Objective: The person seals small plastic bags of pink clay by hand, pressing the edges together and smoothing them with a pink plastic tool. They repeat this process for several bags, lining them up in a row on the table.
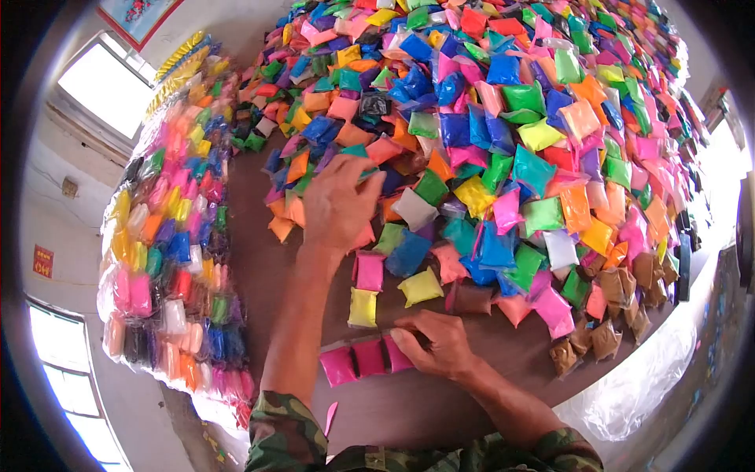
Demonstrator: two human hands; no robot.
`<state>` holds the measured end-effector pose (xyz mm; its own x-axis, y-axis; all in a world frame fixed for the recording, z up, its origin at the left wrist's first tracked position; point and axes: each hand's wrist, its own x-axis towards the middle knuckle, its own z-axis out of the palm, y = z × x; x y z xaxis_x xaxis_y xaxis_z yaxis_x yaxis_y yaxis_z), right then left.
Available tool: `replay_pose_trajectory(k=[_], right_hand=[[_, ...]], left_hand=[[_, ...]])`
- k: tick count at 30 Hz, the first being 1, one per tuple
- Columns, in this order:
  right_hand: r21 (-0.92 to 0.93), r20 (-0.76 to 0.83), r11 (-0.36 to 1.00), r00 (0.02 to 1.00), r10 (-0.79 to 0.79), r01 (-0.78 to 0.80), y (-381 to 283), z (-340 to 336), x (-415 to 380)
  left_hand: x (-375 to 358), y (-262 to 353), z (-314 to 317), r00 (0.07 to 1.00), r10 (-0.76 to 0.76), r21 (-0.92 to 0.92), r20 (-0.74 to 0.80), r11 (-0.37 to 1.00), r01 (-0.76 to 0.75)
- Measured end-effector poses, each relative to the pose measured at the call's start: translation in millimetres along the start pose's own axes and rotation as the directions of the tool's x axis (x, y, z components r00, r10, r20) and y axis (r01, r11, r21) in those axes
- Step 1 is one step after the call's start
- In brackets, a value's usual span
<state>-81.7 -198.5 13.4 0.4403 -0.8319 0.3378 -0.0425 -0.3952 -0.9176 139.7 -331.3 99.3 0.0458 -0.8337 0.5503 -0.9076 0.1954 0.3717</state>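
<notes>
My left hand (338,200) reaches into the near left edge of a big heap of small, clear-wrapped, coloured packets. Its thumb and fingers are apart, and the fingertips are close to an orange-pink packet (383,150) and a teal one. Closer to me, my right hand (436,344) is closed, with its fingers curled; whatever they hold, if anything, is hidden. Its thumb is beside a row of magenta packets (370,357), partly covering the rightmost one. Between my hands lie a pink packet (368,271) and yellow packets (362,307).
The heap (503,157) spreads over the brown table (275,169). Along the left edge are bundled, bagged coloured packets (169,236). A pink plastic knife-like piece (331,418) lies near my left sleeve. Brown packets (605,340) and clear plastic sheeting (637,393) are at right.
</notes>
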Motion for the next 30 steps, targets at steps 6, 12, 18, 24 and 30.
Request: replay_pose_trajectory(k=[6, 12, 18, 24, 30], right_hand=[[0.015, 0.004, 1.000, 1.000, -0.024, 0.023, 2.5, -0.1, 0.9], [0.057, 0.001, 0.998, 1.000, 0.002, -0.002, 1.3, 0.3, 0.7], [-0.014, -0.005, 0.999, 0.999, -0.044, 0.044, 7.4, -0.7, 1.9], [0.018, -0.037, 0.999, 0.999, -0.026, 0.027, 4.8, 2.7, -4.1], [0.356, 0.029, 0.928, 0.994, 0.109, -0.112, -2.3, -4.3, -14.2]], left_hand=[[12.1, 47.1, 46.1, 0.977, 0.211, -0.171, 0.010, 0.963, -0.206], [25.3, 65.9, 82.0, 0.969, 0.242, -0.080, -0.042, 0.966, -0.245], [24.0, 57.9, 61.5, 0.975, 0.212, -0.242, -0.067, 0.945, -0.222], [-36.8, 60.6, -46.2, 0.947, -0.155, -0.356, 0.280, 0.900, 0.252], [-166.4, 77.1, -104.0, 0.861, -0.397, -0.340, 0.317, 0.800, 0.494]])
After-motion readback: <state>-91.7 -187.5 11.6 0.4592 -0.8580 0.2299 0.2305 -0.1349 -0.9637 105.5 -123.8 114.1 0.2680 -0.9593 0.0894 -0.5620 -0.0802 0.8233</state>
